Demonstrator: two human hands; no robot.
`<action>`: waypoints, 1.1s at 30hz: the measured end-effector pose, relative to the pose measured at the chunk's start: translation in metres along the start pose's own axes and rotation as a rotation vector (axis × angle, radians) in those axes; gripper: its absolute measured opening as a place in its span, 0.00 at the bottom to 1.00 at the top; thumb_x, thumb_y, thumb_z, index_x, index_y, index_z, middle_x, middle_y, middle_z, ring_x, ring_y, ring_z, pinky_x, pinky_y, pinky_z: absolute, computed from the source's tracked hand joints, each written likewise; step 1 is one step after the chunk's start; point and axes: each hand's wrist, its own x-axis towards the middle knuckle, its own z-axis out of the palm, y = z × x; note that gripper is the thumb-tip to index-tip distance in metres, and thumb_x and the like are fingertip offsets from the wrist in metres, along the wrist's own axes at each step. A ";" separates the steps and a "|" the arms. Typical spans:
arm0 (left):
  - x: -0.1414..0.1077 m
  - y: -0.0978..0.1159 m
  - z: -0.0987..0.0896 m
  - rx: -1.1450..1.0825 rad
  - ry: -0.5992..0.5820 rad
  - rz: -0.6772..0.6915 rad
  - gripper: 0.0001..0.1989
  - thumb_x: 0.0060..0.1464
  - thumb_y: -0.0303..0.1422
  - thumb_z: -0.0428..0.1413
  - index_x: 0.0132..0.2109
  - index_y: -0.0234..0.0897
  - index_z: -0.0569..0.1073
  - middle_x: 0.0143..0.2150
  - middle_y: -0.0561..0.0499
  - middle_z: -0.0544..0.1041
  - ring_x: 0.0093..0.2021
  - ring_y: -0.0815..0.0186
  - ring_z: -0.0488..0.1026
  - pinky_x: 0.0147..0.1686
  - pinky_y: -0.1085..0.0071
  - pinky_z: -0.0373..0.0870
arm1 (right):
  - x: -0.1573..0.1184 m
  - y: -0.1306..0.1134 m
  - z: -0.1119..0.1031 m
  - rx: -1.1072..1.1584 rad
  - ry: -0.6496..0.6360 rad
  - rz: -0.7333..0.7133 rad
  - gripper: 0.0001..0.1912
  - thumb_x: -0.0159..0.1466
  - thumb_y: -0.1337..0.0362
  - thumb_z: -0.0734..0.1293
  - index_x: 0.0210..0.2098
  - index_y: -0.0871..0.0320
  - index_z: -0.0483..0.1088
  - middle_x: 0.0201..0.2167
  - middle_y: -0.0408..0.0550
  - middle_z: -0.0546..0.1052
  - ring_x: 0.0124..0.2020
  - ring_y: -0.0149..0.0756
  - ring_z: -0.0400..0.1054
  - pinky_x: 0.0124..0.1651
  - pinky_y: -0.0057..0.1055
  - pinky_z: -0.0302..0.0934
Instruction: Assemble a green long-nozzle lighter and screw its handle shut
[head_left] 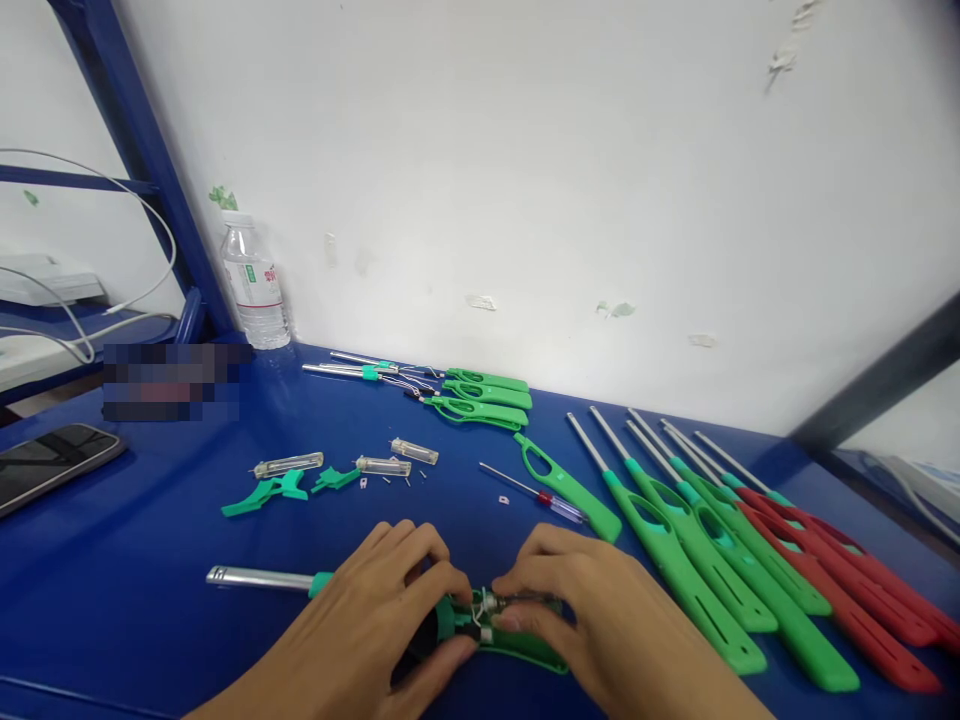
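Observation:
An opened green lighter shell (pixel 525 648) lies at the bottom centre, its inner parts and thin white wires showing. My left hand (pixel 397 600) is closed around its teal front section, from which a metal tube (pixel 259 578) sticks out to the left. The thumb and index finger of my right hand (pixel 577 600) pinch a small clear part (pixel 534 600) over the green shell. Above my hands lie a loose green shell half (pixel 574 490) and a screwdriver (pixel 559 505) with a clear and red handle.
Several green lighters (pixel 720 570) and red lighters (pixel 832 590) lie at the right. Clear fuel tanks (pixel 384 467) and teal triggers (pixel 266 492) are left of centre. A water bottle (pixel 255 285) and a phone (pixel 56 462) stand and lie further left; opened lighters (pixel 480 412) lie near the wall.

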 end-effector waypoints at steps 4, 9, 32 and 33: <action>-0.001 -0.002 -0.001 0.016 -0.041 -0.014 0.13 0.72 0.25 0.62 0.55 0.51 0.78 0.50 0.57 0.79 0.48 0.63 0.81 0.52 0.64 0.74 | -0.001 -0.002 0.000 -0.002 -0.015 0.000 0.10 0.78 0.68 0.76 0.45 0.48 0.90 0.45 0.41 0.86 0.48 0.38 0.82 0.51 0.33 0.65; -0.007 -0.005 0.000 0.010 -0.102 -0.047 0.12 0.77 0.28 0.59 0.57 0.54 0.78 0.54 0.56 0.79 0.52 0.62 0.80 0.55 0.63 0.74 | -0.001 -0.005 0.001 -0.016 -0.028 -0.001 0.12 0.79 0.70 0.74 0.42 0.49 0.89 0.48 0.41 0.87 0.50 0.38 0.82 0.52 0.33 0.65; -0.007 -0.007 0.000 0.057 -0.111 -0.012 0.10 0.78 0.29 0.58 0.58 0.51 0.76 0.53 0.55 0.79 0.51 0.61 0.80 0.60 0.58 0.74 | -0.005 -0.010 -0.004 -0.049 -0.027 0.041 0.11 0.73 0.75 0.77 0.38 0.52 0.86 0.44 0.43 0.86 0.48 0.40 0.83 0.51 0.35 0.69; -0.007 -0.007 0.000 0.054 -0.111 -0.012 0.10 0.78 0.29 0.58 0.58 0.51 0.77 0.53 0.55 0.79 0.51 0.61 0.80 0.59 0.58 0.74 | -0.004 -0.011 -0.005 -0.056 -0.034 0.044 0.12 0.74 0.74 0.76 0.36 0.53 0.86 0.43 0.43 0.86 0.47 0.39 0.82 0.50 0.34 0.68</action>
